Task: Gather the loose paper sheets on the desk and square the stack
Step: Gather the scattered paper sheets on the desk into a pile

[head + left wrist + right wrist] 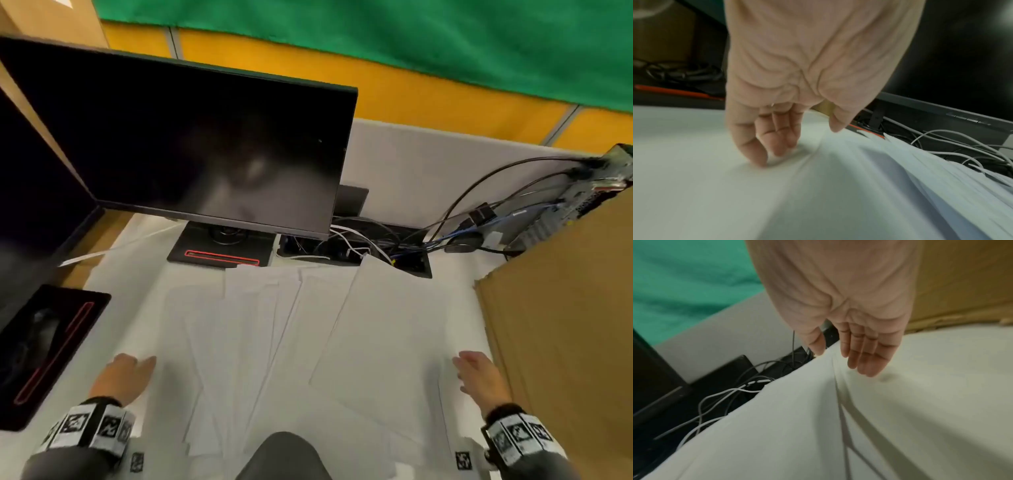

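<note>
Several loose white paper sheets (308, 342) lie fanned and overlapping across the white desk (137, 274), from the monitor base to the near edge. My left hand (126, 373) sits at the fan's left side, fingers loosely extended; in the left wrist view its fingertips (764, 160) touch the surface beside the sheets' edge (900, 170). My right hand (479, 377) hovers at the fan's right side with straight fingers (869, 363) just over the rightmost sheet (818, 426). Neither hand holds anything.
A black monitor (191, 147) on a red-striped base (222, 255) stands behind the sheets, a second monitor base (48, 346) at left. A cable tray with tangled wires (359, 246) lies at the back. A cardboard box (565, 325) walls the right side.
</note>
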Demonstrator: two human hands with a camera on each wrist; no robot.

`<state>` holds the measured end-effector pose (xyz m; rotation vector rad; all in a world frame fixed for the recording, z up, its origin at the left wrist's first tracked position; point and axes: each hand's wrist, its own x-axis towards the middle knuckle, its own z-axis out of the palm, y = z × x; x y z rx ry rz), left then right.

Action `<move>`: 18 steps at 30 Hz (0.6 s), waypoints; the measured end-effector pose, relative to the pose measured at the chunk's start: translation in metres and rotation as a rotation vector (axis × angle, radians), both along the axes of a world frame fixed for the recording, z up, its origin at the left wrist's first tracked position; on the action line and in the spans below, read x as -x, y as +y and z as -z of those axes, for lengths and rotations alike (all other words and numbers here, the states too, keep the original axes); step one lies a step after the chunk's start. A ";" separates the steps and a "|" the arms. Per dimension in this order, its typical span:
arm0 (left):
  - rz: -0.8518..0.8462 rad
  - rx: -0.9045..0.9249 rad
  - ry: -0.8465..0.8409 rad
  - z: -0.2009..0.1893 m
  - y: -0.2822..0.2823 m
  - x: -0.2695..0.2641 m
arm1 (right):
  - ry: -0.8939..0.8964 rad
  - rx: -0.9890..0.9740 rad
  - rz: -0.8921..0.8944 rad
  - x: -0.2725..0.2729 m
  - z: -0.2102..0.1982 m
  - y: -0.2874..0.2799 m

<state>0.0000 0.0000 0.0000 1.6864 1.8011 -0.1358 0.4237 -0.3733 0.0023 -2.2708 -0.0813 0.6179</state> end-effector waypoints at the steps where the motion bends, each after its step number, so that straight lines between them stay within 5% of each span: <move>1: -0.009 -0.001 -0.003 -0.002 0.000 -0.008 | 0.018 0.013 0.022 -0.004 0.002 0.009; 6: 0.004 0.004 -0.087 -0.005 -0.007 -0.053 | 0.070 0.025 -0.032 -0.004 0.000 0.060; 10: -0.026 0.146 -0.344 -0.003 -0.036 -0.089 | 0.137 -0.015 -0.088 0.010 0.003 0.085; 15: -0.536 0.446 -0.935 -0.014 -0.058 -0.097 | 0.061 -0.039 -0.083 0.014 0.002 0.087; 18: -0.584 0.538 -1.124 -0.019 -0.062 -0.090 | 0.131 -0.079 -0.104 0.025 -0.001 0.087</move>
